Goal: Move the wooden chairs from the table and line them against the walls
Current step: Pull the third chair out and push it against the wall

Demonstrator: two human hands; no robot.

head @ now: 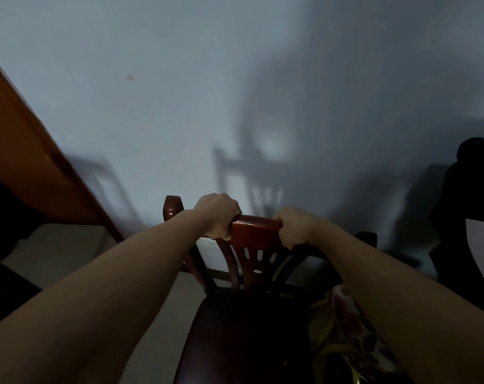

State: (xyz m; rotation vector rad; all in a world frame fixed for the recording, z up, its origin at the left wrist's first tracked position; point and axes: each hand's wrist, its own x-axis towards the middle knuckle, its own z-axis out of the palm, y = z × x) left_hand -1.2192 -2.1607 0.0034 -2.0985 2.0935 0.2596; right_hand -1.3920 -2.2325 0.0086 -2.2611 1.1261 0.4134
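Observation:
A dark reddish wooden chair (256, 227) with a slatted, pierced back and a dark seat stands right in front of me, its back toward a pale grey-blue wall (196, 112). My left hand (217, 214) grips the top rail near its left end. My right hand (295, 225) grips the same rail further right. Both fists are closed around the wood. The chair's legs are hidden below the seat.
A brown wooden door or frame (22, 162) slants along the left. A second dark chair (468, 217) stands at the right edge by the wall. Pale floor (66, 245) shows at lower left. Patterned fabric (343, 328) lies right of the seat.

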